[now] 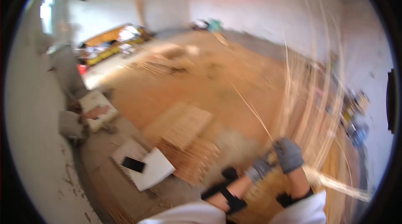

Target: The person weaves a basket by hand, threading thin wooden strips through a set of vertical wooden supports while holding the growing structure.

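Observation:
In the blurred head view, my left hand (261,168) and my right hand (288,155), both in grey gloves, meet low at the right, closed around pale bamboo-like strips (263,123). A thin pair of these rises from my hands toward the upper left. Long curving strips (312,98) fan upward beside and beyond my right hand, and a pale bundle (343,185) lies to its right. Exactly where each finger sits is smeared by motion.
Woven panels (188,129) lie left of my hands, beside a white sheet (157,165) and black phone (133,164). A stained cream object (104,98) stands by the left wall. A yellow bench (109,48) with items is at the back; clutter (356,127) lines the right wall.

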`<action>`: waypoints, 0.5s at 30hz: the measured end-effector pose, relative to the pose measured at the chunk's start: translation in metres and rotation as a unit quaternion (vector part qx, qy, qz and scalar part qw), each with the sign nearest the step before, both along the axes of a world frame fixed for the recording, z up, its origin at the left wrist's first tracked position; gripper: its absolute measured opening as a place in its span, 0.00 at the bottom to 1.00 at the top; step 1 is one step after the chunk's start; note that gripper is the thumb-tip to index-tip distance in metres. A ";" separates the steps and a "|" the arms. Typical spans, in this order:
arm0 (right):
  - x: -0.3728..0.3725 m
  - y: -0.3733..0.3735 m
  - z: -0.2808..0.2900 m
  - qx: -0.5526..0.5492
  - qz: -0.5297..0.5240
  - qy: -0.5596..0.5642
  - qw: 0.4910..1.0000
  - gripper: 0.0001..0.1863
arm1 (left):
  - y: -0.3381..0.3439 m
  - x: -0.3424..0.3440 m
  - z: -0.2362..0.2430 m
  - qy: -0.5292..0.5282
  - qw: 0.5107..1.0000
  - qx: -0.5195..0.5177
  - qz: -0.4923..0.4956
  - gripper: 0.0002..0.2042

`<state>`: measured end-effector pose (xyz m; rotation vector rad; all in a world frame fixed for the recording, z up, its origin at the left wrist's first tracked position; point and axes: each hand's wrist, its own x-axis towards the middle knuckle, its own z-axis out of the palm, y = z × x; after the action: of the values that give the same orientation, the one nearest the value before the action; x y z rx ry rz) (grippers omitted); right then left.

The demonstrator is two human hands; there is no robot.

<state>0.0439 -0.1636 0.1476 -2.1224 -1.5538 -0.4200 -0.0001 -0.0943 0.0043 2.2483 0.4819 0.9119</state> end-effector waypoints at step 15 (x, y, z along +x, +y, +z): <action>0.010 -0.018 -0.055 0.197 0.016 0.191 0.961 0.08 | -0.018 0.015 -0.003 -0.100 0.989 -0.081 -0.079 0.20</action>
<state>0.0542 -0.1819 0.0929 -1.7433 -1.1694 -0.2613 0.0150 -0.1119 0.0017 1.9931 0.2712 0.9667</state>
